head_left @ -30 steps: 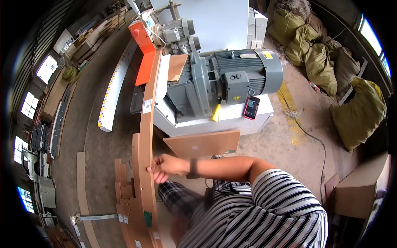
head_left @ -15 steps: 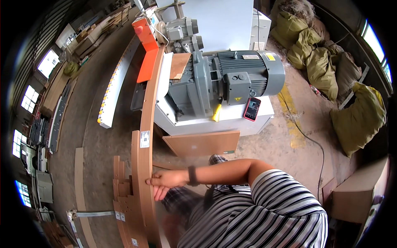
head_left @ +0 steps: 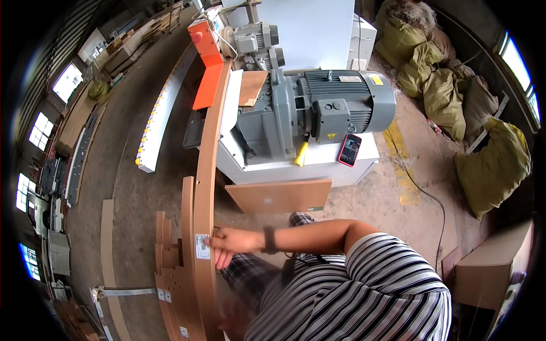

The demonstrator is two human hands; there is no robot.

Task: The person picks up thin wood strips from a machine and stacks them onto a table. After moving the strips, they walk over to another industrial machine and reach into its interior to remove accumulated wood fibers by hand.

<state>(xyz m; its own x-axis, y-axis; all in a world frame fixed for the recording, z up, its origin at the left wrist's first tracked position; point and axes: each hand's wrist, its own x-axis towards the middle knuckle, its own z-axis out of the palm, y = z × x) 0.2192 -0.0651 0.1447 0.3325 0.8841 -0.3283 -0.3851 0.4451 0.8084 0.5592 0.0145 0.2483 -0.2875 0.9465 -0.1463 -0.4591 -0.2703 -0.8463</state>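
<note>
A long brown wood-grain board (head_left: 206,170) runs from the orange machine part toward the lower edge, with a white label (head_left: 202,246) on it. At the label, my right hand (head_left: 230,243) is closed on the board's right edge, thumb on top and fingers curled below. My left hand (head_left: 236,318) is low beside the same board, smeared by motion and partly hidden by my striped shirt; its fingers are unclear. Just left of the long board stand several more brown boards (head_left: 173,278), stacked side by side, some with drilled holes and small labels.
A grey electric motor (head_left: 344,102) sits on a white machine base, with a phone (head_left: 350,150) and a yellow tool (head_left: 301,154) beside it. A brown panel (head_left: 278,196) leans below. A white rail with yellow rollers (head_left: 156,128) stands left; stuffed sacks (head_left: 492,165) and a black cable (head_left: 424,190) lie right.
The long board has slid toward me, its label moving down to my right hand. My right hand has shifted slightly right. The left hand is blurred in both frames.
</note>
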